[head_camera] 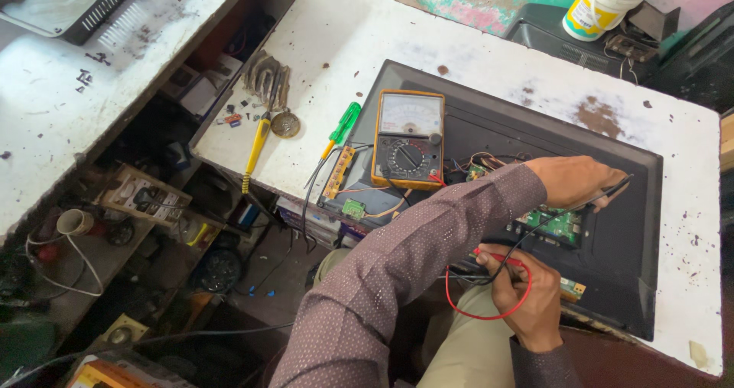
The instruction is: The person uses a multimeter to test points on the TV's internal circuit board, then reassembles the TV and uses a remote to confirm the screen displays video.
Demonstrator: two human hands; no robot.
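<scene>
The left hand (575, 180) reached across to right of centre, its sleeved forearm stretched diagonally, fingers pinched closed. The right hand (527, 295) sat below it, fist curled.

We wear a long-sleeved shirt in a muted purple-brown, its cloth covered all over with a fine pattern of small pale dots. The left sleeve (397, 273) reaches down to the wrist and wrinkles in soft folds near the elbow. The right sleeve (544, 366), of the same dotted cloth, shows only at its cuff. Below them our trousers (459, 342) are a plain light khaki.
</scene>
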